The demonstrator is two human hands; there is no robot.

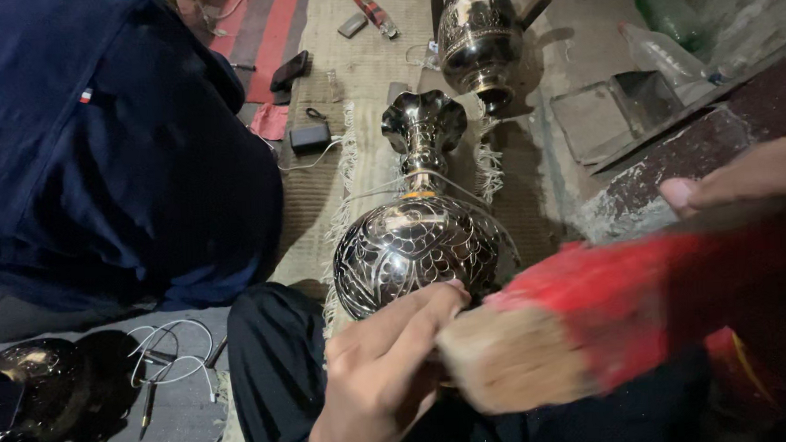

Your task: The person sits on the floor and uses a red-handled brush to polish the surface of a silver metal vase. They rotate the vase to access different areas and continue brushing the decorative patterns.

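Right now the engraved metal vase point(420, 237) lies across the person's lap, its neck pointing away. The left hand point(384, 372) closes on its near base, seemingly pinching something I cannot make out, while the right hand point(745, 183) grips a blurred red-handled mallet point(583, 323) just beside it.

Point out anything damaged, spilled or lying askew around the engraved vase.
Nothing looks damaged or spilled. The engraved vase lies on its side across the lap, steadied by the left hand; the right hand holds a motion-blurred red-handled mallet. A second vase also lies tipped over on the mat.
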